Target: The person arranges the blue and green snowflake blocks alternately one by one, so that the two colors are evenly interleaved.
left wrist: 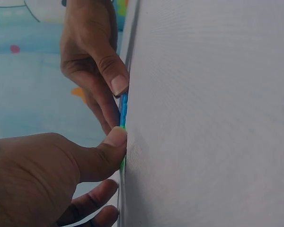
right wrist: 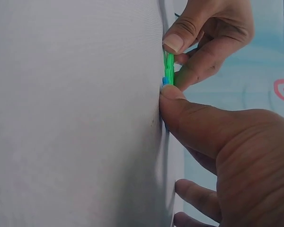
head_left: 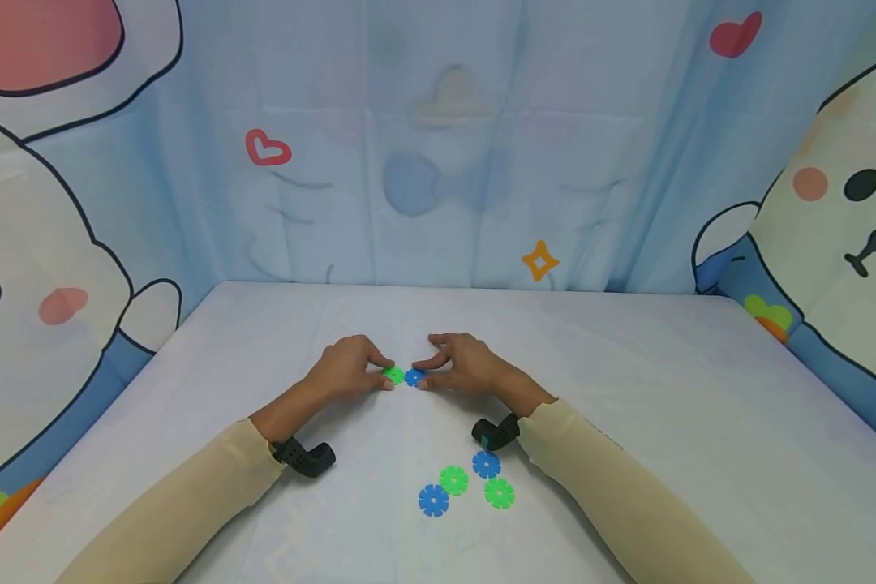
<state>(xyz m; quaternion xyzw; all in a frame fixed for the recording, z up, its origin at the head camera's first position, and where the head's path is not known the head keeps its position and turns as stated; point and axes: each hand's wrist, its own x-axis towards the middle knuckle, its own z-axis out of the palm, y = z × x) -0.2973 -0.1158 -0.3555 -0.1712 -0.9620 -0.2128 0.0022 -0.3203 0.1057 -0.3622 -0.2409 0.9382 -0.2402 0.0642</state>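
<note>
In the head view, the left hand [head_left: 346, 369] pinched a green notched disc [head_left: 395, 375] and the right hand [head_left: 470, 365] pinched a blue notched disc [head_left: 413, 377], rim beside rim, just above or on the white table [head_left: 664, 389]; four loose discs [head_left: 453, 480] lay nearer the person. The left wrist view showed the blue disc edge-on between the hands, with a green sliver below the left thumb [left wrist: 116, 137]. The right wrist view showed the green disc's edge, with a bit of blue slightly to one side of it, an offset the head view did not reveal; only the head view showed the loose discs and round faces. That offset could make the rims slide past each other, and such small fingertip holds might slip or twist under pressure.
</note>
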